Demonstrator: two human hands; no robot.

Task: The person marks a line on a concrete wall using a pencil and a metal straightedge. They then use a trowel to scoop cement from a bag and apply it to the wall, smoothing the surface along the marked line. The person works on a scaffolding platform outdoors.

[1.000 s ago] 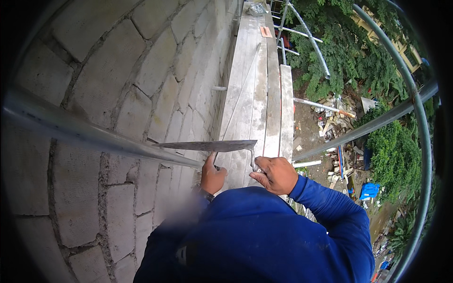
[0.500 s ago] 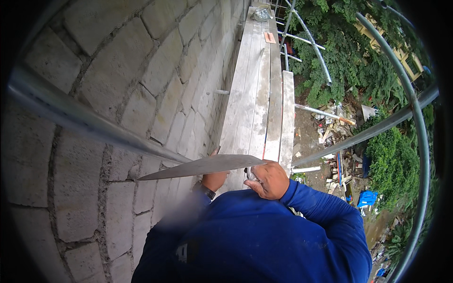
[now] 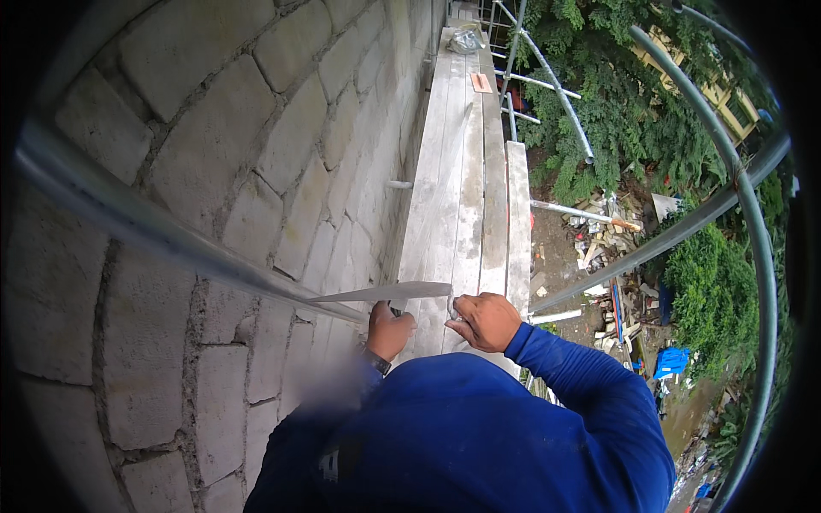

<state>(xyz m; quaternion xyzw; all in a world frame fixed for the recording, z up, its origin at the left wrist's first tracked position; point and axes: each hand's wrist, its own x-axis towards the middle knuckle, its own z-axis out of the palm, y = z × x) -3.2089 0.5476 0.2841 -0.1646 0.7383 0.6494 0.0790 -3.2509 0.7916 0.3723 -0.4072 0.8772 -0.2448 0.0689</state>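
Observation:
I stand on a plank scaffold walkway (image 3: 462, 171) beside a grey block wall (image 3: 256, 171), wearing blue long sleeves. My left hand (image 3: 389, 329) grips a handle under a flat grey plate (image 3: 385, 293), a hawk or wide trowel seen almost edge-on, held level in front of my chest. My right hand (image 3: 485, 321) is just right of the plate's end, its fingers curled around something small and pale; I cannot tell what that is. The handle itself is mostly hidden by my left hand.
A metal scaffold tube (image 3: 171, 231) runs diagonally across the wall on my left. Guard rails (image 3: 684, 227) bend along the right side. A bag (image 3: 466, 38) and an orange piece (image 3: 481, 83) lie far along the planks. Rubble and bushes (image 3: 616, 248) lie on the ground far below.
The flat plate has dipped slightly and now looks shorter and closer to my hands. Both hands stay together at the same spot, and my view has shifted a little.

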